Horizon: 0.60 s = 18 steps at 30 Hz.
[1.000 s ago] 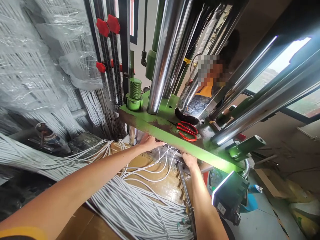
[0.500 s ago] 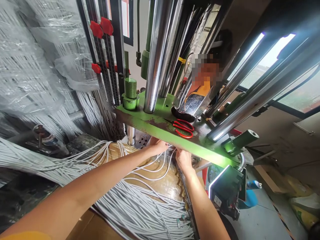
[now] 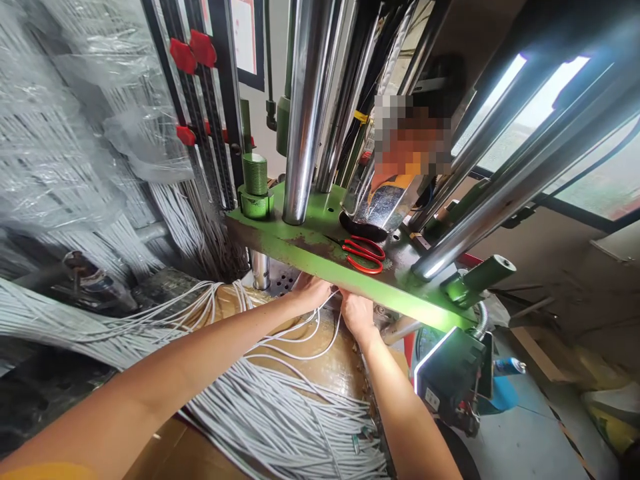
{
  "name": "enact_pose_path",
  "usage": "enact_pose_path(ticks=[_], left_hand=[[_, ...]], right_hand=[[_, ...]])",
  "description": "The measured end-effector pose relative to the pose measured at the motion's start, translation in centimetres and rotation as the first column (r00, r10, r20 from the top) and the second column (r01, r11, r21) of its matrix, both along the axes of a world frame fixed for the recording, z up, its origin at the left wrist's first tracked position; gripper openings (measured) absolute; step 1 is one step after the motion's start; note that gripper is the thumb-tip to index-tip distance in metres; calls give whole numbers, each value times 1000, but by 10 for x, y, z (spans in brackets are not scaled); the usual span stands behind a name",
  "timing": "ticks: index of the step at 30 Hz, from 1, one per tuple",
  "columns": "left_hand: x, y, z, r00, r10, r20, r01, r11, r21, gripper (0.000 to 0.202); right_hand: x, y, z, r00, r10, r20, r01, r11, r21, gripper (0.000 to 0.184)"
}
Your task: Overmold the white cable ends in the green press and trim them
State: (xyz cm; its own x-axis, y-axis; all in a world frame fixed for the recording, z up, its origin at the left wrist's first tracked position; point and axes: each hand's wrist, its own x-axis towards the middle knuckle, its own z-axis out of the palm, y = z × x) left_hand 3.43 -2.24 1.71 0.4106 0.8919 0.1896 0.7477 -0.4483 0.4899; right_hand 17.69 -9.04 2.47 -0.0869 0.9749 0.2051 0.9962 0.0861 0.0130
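Observation:
My left hand (image 3: 313,293) is closed under the front edge of a green machine plate (image 3: 300,250), with white cables (image 3: 319,317) passing by its fingers. To its right, my right hand (image 3: 357,313) is bent and closed; a looping white cable (image 3: 336,337) runs up to its fingers. The two hands are close together, and the plate hides the fingertips and the cable ends. A large bundle of white cables (image 3: 270,413) lies below my wrists on a brown, shiny surface (image 3: 345,373).
Red-handled scissors (image 3: 364,253) lie on the plate. Steel columns (image 3: 306,133) rise from it. Reflected in a clear shield (image 3: 390,200), a person appears behind the plate. A black box (image 3: 447,380) hangs at the right. Plastic-wrapped cable bundles (image 3: 75,133) stand at the left.
My right hand has shifted slightly left, closer to my left hand, and the cable loop has moved with it. The view has shifted a little.

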Motion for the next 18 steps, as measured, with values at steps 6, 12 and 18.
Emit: enact_pose_path(ticks=[6, 12, 18], left_hand=[[-5, 1, 5, 1000, -28, -6, 28, 996, 80, 26], [-9, -14, 8, 993, -84, -86, 92, 992, 91, 22], [-25, -5, 17, 993, 35, -115, -29, 998, 53, 23]], right_hand=[[-2, -1, -2, 1000, -16, 8, 16, 1000, -5, 39], [-9, 1, -5, 1000, 13, -15, -13, 1000, 2, 40], [14, -1, -8, 995, -76, -61, 77, 997, 19, 34]])
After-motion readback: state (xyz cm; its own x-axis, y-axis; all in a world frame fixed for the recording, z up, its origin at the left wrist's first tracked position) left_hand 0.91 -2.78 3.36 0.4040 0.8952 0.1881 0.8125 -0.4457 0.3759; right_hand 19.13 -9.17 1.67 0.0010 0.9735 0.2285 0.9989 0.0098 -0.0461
